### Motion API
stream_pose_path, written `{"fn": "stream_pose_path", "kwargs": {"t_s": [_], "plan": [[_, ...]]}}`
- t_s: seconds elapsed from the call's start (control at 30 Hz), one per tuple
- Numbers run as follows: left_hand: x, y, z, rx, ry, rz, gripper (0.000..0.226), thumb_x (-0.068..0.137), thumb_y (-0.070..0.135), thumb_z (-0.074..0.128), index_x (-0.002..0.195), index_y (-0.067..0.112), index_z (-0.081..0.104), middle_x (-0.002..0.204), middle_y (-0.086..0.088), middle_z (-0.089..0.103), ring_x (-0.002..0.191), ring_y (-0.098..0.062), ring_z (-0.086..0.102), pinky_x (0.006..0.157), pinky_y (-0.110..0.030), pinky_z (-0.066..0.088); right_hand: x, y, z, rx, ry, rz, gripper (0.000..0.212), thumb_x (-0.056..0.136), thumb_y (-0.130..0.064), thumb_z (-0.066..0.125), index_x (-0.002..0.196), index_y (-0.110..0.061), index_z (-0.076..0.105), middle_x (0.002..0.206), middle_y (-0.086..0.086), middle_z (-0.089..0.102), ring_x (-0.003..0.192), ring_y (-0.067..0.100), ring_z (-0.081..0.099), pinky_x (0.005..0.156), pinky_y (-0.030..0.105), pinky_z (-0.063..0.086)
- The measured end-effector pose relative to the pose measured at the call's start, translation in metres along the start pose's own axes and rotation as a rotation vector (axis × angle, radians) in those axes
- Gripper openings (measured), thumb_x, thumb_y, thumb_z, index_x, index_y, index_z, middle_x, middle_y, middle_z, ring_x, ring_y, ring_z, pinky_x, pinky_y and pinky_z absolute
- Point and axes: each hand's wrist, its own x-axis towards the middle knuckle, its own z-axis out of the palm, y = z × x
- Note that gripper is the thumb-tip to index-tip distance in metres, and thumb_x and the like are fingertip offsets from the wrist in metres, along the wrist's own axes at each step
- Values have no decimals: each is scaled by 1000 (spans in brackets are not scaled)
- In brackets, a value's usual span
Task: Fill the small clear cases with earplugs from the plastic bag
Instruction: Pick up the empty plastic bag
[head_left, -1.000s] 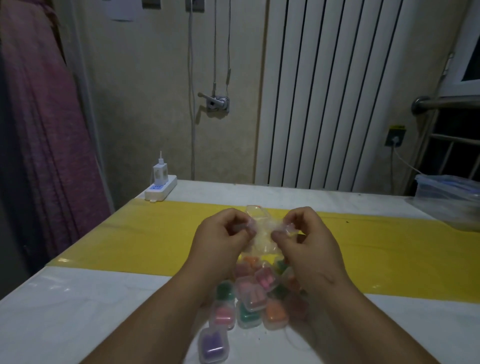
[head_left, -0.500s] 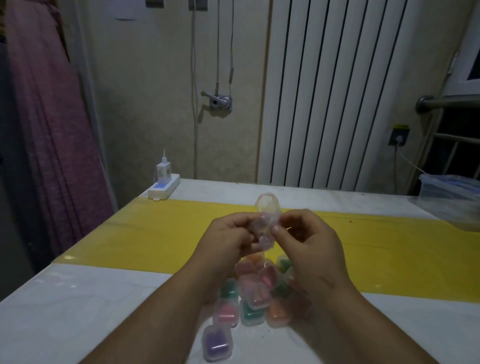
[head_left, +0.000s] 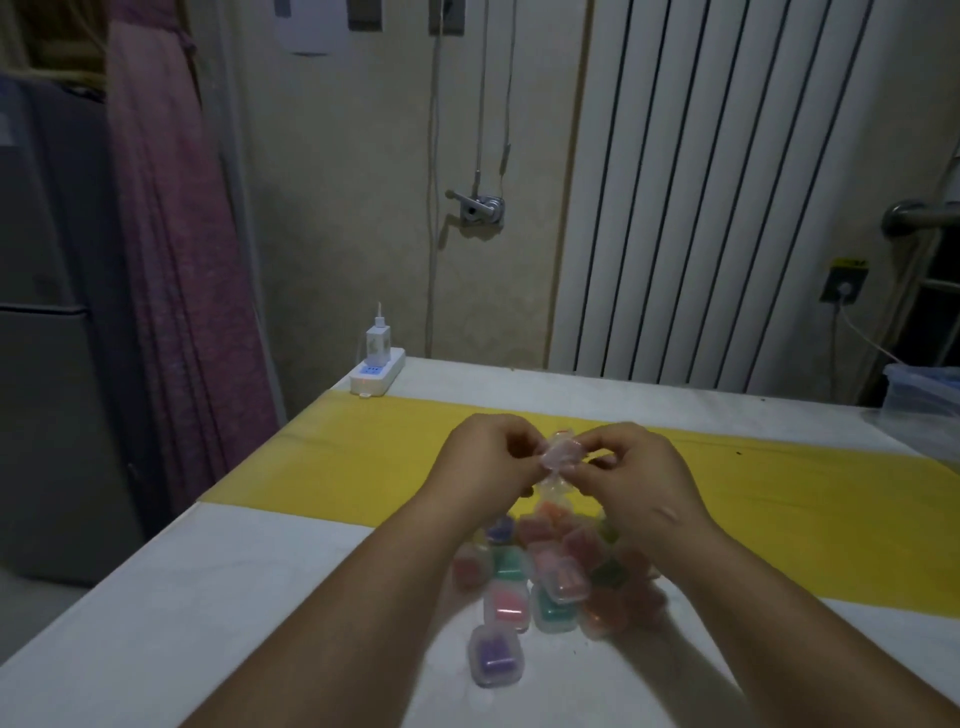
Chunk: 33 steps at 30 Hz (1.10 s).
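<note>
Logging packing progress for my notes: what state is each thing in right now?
Small clear plastic case with pinkish contents: held up between both hands; lid position unclear.
Left hand: pinching the case.
Right hand: pinching the case.
Pile of small clear cases with coloured earplugs: filled, heaped together.
Purple-filled clear case: closed, lying apart from the pile.
White charger: plugged into the white power strip.

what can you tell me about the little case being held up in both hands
The case is small, clear plastic with rounded corners, and something pinkish shows through it. The left hand and right hand pinch it from either side with their fingertips, in the air above the pile of filled cases. It looks tilted. Blur hides whether its lid is open.
</note>
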Motion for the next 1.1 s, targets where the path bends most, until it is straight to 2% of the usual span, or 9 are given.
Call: {"fn": "stream_pose_path", "kwargs": {"t_s": [0.07,0.2,0.33,0.43,0.57,0.7,0.77,0.97,1.1], "plan": [[0,2,-9,-76,26,-39,7,81,11,76,78,9,71,66,-5,68,59,-20,66,70,-50,59,3,-9,5,-10,10,-12,13,77,-22,80,75,-28,69,74,-7,71,67,15,67,66,37,56],[-10,1,-37,-208,182,-50,12,81,5,72,82,13,63,63,-3,65,60,-23,67,67,-47,61,1,-33,28,15,14,-74,19,84,-22,69,86,-32,53,72,2,68,66,24,65,62,40,53],[-36,-15,-76,-269,277,-16,16,81,-1,70,73,12,64,61,0,66,59,-17,65,66,-38,61,-7,-57,69,120,-42,-80,11,80,-15,69,75,-24,64,66,0,70,67,25,66,72,51,57],[-61,-33,-110,-304,315,-30,11,82,-5,70,77,5,70,66,-6,70,63,-16,66,67,-32,60,-18,-72,106,187,-121,-105,4,71,-23,68,75,-24,69,67,0,71,71,25,68,72,53,56],[-99,-58,-162,-262,369,-67,15,87,-6,64,92,4,75,82,-10,75,74,-12,70,74,-25,60,-35,-100,158,251,-263,-115,25,63,-42,63,75,-24,73,72,2,72,77,27,69,78,54,56],[-135,-84,-213,-186,460,-150,14,87,-1,67,90,9,76,76,-1,75,66,-6,69,64,-20,56,-49,-128,215,217,-392,-148,15,78,-35,69,75,-22,76,69,-1,72,67,15,67,78,51,57],[-150,-98,-236,-135,527,-197,12,85,2,71,85,13,75,72,2,74,60,-5,66,56,-23,54,-56,-141,245,178,-421,-177,9,76,-33,72,72,-25,72,69,-1,72,67,17,68,76,50,57],[-195,-137,-291,-54,674,-317,15,80,4,76,79,17,71,77,-3,73,68,-11,66,65,-27,58,-74,-177,319,-32,-589,-277,12,78,-33,79,83,-28,69,82,-7,72,74,10,68,64,25,52],[-224,-162,-312,-46,684,-411,14,80,3,76,78,15,70,75,-2,70,69,-11,65,68,-25,59,-90,-197,356,-187,-783,-316,13,79,-28,79,75,-27,66,76,-4,69,74,16,69,70,33,59]]}}
